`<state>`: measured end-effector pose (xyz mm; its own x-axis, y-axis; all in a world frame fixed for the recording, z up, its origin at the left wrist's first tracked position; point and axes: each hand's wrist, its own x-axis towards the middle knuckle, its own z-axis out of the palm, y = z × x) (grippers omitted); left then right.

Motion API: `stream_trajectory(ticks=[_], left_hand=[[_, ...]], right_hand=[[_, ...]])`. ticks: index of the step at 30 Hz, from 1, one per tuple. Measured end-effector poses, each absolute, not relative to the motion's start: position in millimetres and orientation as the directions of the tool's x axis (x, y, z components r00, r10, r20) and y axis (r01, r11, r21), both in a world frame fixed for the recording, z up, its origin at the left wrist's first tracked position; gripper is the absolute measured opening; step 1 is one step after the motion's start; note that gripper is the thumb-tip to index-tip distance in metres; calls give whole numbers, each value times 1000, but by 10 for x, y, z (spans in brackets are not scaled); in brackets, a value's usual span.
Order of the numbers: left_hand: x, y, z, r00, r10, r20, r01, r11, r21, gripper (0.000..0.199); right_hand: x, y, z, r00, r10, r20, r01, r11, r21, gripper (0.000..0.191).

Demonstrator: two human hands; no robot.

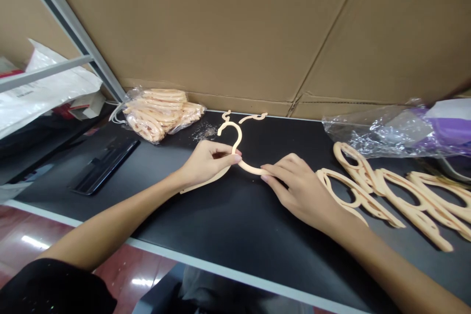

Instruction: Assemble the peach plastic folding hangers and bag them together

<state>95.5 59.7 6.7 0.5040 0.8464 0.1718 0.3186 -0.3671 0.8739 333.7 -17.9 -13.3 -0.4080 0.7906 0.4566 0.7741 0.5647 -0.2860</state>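
A pale wooden hanger (pixel 238 143) lies on the black table (pixel 221 225), hook pointing away from me. My left hand (pixel 206 159) pinches it at the base of the hook, with the left arm of the hanger showing below the hand. My right hand (pixel 300 186) grips the right arm of the same hanger with thumb and fingers. Just behind the hook lie small loose wooden pieces (pixel 253 117).
A plastic bag of wooden parts (pixel 158 110) sits back left. Several more wooden hangers (pixel 390 191) lie in a row at right, below crumpled clear plastic and a purple bag (pixel 405 130). A black flat device (pixel 106 164) lies left. Cardboard (pixel 235 29) walls the back.
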Motion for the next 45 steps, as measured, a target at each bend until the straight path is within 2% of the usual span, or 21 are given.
stream_trajectory(ticks=[4, 7, 12, 14, 19, 21, 23, 29, 34, 40, 45], left_hand=[[934, 613, 8, 563, 776, 285, 525, -602, 602, 32], [907, 624, -24, 625, 706, 332, 564, -703, 434, 34], [906, 597, -39, 677, 674, 297, 657, -734, 170, 33], [921, 577, -33, 671, 682, 292, 686, -720, 103, 35], [936, 564, -22, 682, 676, 280, 681, -726, 95, 37], [932, 568, -22, 682, 679, 272, 680, -726, 104, 38], [929, 568, -23, 678, 685, 268, 685, -720, 110, 38], [926, 565, -28, 673, 693, 258, 690, -714, 116, 38], [925, 571, -28, 669, 694, 265, 690, -713, 124, 38], [925, 579, -30, 663, 701, 262, 700, -705, 116, 38], [923, 582, -27, 668, 696, 263, 699, -708, 100, 36]], right_hand=[[3345, -180, -175, -426, 781, 458, 776, 575, -258, 24], [3347, -193, -194, -448, 781, 435, 789, 574, -218, 25], [3323, -227, -184, -453, 805, 384, 794, 560, -237, 29], [3316, -216, -149, -467, 807, 361, 784, 567, -251, 29], [3359, 158, -18, -388, 852, 353, 834, 487, -259, 35], [3365, 466, 27, -310, 911, 272, 906, 370, -207, 35], [3341, 795, 45, -224, 967, 123, 956, 242, -166, 40], [3158, 1425, -63, -137, 985, 104, 973, 154, -171, 52], [3102, 1407, -81, -179, 975, 130, 960, 202, -194, 46], [3238, 1107, -62, -245, 950, 194, 918, 292, -267, 24], [3363, 929, -128, -207, 939, 274, 902, 292, -318, 29]])
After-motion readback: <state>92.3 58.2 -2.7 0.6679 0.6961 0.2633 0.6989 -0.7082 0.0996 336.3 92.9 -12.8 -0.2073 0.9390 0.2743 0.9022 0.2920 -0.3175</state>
